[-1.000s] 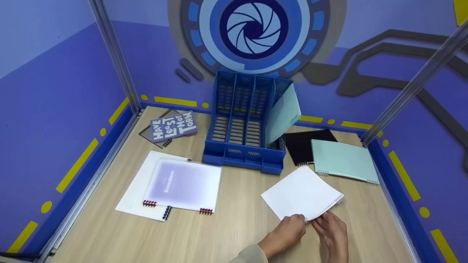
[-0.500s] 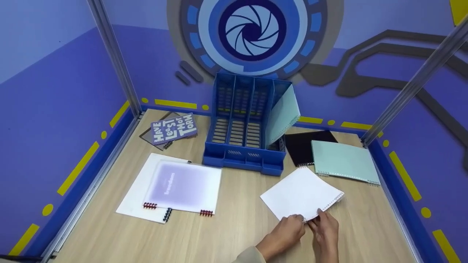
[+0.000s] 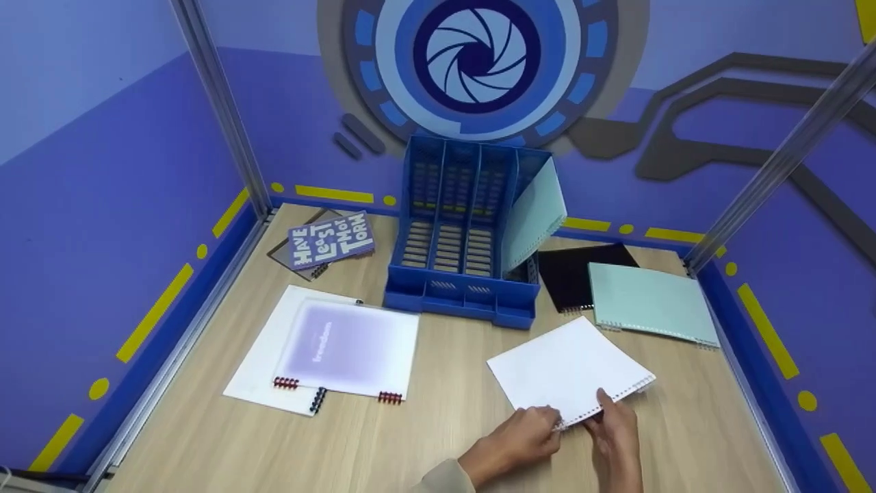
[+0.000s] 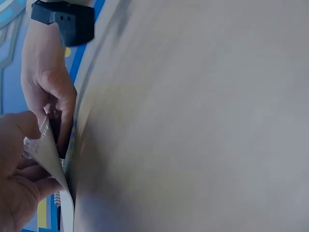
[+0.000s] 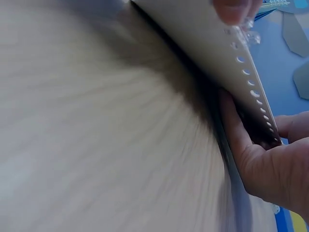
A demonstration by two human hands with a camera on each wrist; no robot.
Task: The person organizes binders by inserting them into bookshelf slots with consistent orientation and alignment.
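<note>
A white spiral-bound notebook [image 3: 568,370] lies at an angle at the right front, its punched edge toward me and raised off the table. My left hand [image 3: 514,441] grips its near left corner by the binding. With the thumb on top and fingers underneath, my right hand [image 3: 616,435] pinches the middle of the same edge. In the right wrist view the row of holes runs along the lifted cover [image 5: 212,48], and the right hand's fingers [image 5: 234,121] reach below it. The left wrist view shows the sheet bent between both hands.
A blue file rack [image 3: 462,294] stands at the back, a pale green notebook [image 3: 537,212] leaning in its right slot. Right of it lie a black notebook [image 3: 575,274] and a green notebook [image 3: 653,301]. A purple-and-white notebook [image 3: 359,352] and a lettered purple notebook [image 3: 332,239] lie leftward.
The white notebook's bound edge has come slightly toward me and been lifted. My right hand has slid left along that edge, its thumb now on top. My left hand moved slightly left.
</note>
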